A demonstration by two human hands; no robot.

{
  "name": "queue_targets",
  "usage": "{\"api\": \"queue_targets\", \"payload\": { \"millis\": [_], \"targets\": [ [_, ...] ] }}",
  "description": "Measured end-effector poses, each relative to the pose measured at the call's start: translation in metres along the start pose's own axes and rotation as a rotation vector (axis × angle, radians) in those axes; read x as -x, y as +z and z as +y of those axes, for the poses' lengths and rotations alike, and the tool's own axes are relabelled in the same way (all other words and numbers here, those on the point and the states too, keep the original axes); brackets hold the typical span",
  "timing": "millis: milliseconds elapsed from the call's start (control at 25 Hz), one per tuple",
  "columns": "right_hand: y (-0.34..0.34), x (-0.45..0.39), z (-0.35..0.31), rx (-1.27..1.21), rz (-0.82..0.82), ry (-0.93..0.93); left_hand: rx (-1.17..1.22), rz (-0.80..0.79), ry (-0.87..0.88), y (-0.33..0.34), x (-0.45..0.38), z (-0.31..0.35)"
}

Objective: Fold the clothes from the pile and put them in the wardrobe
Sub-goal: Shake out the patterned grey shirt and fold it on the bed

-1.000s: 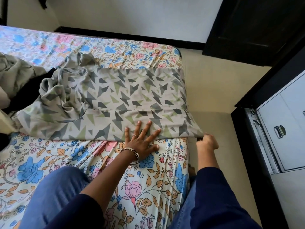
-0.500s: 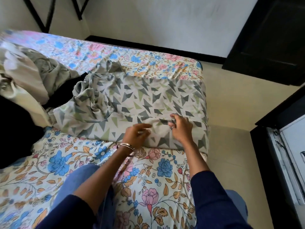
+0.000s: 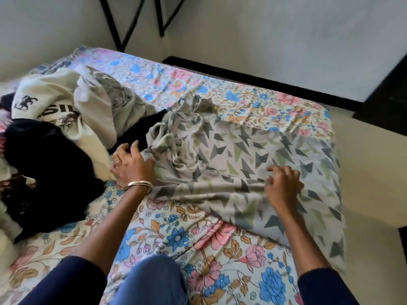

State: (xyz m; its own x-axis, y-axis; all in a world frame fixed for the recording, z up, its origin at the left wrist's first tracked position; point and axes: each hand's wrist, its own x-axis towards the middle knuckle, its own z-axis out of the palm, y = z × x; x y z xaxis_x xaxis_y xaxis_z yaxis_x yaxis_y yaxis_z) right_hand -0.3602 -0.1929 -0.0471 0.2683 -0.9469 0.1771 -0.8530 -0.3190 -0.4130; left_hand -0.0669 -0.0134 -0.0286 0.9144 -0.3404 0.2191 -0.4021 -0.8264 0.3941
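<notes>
- A grey cloth printed with dark and green triangles [image 3: 259,159] lies across the right half of the frame, spread over the flowered bedsheet [image 3: 176,236] and hanging over the bed's right edge.
- The cloth's left end is bunched into folds near the centre of the frame; its right part lies flatter, with creases running between the two hands.
- The left hand [image 3: 132,166], left of centre, has its fingers curled at the bunched left end of the cloth, with fabric gathered against the palm; it appears to be grasping that end, though the exact grip is partly hidden.
- A ring sits on one finger of this hand and a metal bangle [image 3: 139,184] circles the wrist.
- The right hand [image 3: 283,186], right of centre, rests on top of the cloth with fingers bent and their tips pinching up a small ridge of fabric.
- Both forearms come up from the bottom edge, with dark blue sleeves pushed back.
- The pile of clothes [image 3: 66,128] fills the upper left and left of the frame: a cream garment with black printing, a plain grey one, and a black one nearest the left edge.
- The pile touches the cloth's bunched end just above the left hand.
- A knee in blue denim [image 3: 152,280] shows at bottom centre, on the sheet.
</notes>
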Motion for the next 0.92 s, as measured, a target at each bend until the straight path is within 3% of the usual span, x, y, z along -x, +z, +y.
{"api": "queue_targets", "payload": {
  "millis": [120, 280, 360, 440, 520, 600, 720, 840, 920],
  "targets": [
    [0.031, -0.004, -0.076, -0.248, -0.103, -0.27, -0.045, -0.178, -0.081, 0.007, -0.032, -0.032],
    [0.069, -0.012, -0.168, -0.422, -0.32, -0.538, 0.385, 0.03, 0.347, 0.005, -0.054, -0.058],
    [0.086, -0.021, -0.197, -0.413, -0.362, -0.564, 0.557, 0.045, 0.447, -0.006, -0.072, -0.055],
    [0.098, -0.03, -0.212, -0.232, -0.477, -0.529, 0.629, -0.071, 0.417, -0.013, -0.084, -0.048],
    [0.107, -0.036, -0.212, -0.011, -0.619, -0.543, 0.665, -0.283, 0.38, -0.011, -0.089, -0.047],
    [0.11, -0.043, -0.204, -0.033, -0.698, -0.576, 0.668, -0.5, 0.355, -0.002, -0.093, -0.054],
    [0.103, -0.047, -0.2, -0.185, -0.812, -0.525, 0.488, -0.73, 0.39, 0.0, -0.1, -0.071],
    [0.101, -0.049, -0.205, -0.091, -0.709, -0.563, 0.203, -0.876, 0.498, -0.011, -0.108, -0.072],
    [0.094, -0.055, -0.207, -0.301, -0.43, -0.392, 0.028, -0.744, 0.53, -0.011, -0.113, -0.069]
  ]
}}
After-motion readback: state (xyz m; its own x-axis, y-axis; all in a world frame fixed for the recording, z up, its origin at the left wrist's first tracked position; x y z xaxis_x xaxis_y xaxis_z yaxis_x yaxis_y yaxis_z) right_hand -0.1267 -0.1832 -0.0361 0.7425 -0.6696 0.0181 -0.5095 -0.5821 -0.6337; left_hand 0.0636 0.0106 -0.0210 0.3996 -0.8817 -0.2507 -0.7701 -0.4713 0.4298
